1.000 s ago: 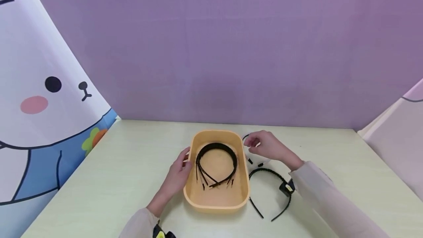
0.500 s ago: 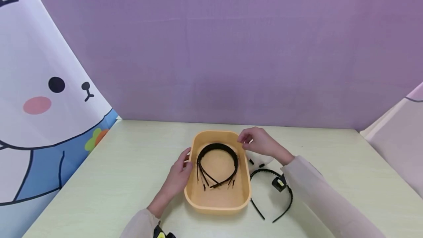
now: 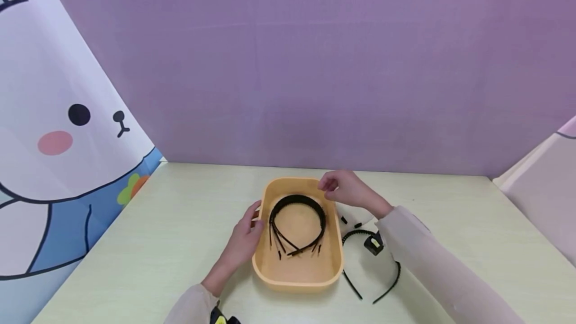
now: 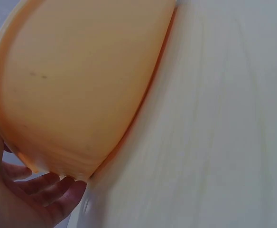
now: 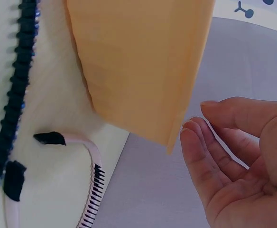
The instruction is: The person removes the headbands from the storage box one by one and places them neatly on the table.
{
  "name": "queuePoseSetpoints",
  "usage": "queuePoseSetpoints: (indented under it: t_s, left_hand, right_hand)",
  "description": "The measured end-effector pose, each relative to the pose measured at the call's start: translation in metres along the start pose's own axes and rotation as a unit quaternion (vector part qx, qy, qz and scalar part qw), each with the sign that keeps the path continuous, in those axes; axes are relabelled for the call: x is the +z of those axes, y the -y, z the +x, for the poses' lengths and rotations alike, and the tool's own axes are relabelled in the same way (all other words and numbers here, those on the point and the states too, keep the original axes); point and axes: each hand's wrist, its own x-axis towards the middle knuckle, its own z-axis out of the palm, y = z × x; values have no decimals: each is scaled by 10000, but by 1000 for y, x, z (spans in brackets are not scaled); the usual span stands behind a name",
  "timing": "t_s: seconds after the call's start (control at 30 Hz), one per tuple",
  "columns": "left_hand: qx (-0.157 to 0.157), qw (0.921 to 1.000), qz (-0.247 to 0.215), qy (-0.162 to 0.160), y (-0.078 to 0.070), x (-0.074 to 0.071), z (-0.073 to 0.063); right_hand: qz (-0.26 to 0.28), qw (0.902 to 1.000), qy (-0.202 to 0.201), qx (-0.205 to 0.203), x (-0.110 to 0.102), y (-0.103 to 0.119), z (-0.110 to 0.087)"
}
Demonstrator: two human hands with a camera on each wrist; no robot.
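Note:
A yellow-orange plastic box (image 3: 297, 283) lies on the table, with several black headbands (image 3: 297, 199) inside. My left hand (image 3: 243, 239) grips its left side, thumb at the rim and fingers along the outer wall, as the left wrist view also shows. At the far right corner is my right hand (image 3: 344, 186), loosely bent, with nothing between thumb and fingers. In the right wrist view, its fingertips (image 5: 190, 130) are beside the rim; contact cannot be told. Right of the box lie a black ridged headband (image 3: 357, 232) and a pale toothed headband (image 5: 95, 185) with black tips.
The pale table (image 3: 193, 199) extends to both sides of the box. Behind it hangs a purple cloth backdrop (image 3: 288, 79). A printed cartoon cloth (image 3: 49, 94) hangs at the left. My right forearm partly covers the black headband on the table.
My right hand has moved left, from above the pale headband to the far right corner of the box. My left hand has stayed on the box.

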Motion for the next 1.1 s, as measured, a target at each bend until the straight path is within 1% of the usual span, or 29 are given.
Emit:
queuePoseSetpoints:
  t_s: [0.3,0.57,0.87,1.03,1.1]
  left_hand:
    - [35,10000,-75,25,-1,-1,-2]
    - [91,9999,-74,43,-2,-1,-3]
    - [85,9999,-31,53,1,1,0]
    - [97,9999,-46,38,0,-1,0]
    - [96,9999,-66,43,-1,-1,-1]
  right_hand:
    - [153,9997,201,42,3,8,9]
    - [287,9992,265,-128,8,11,17]
    - [318,9982,418,275,13,9,23]
    - [421,9970,576,301,15,9,26]
    - [441,9966,655,245,16,9,28]
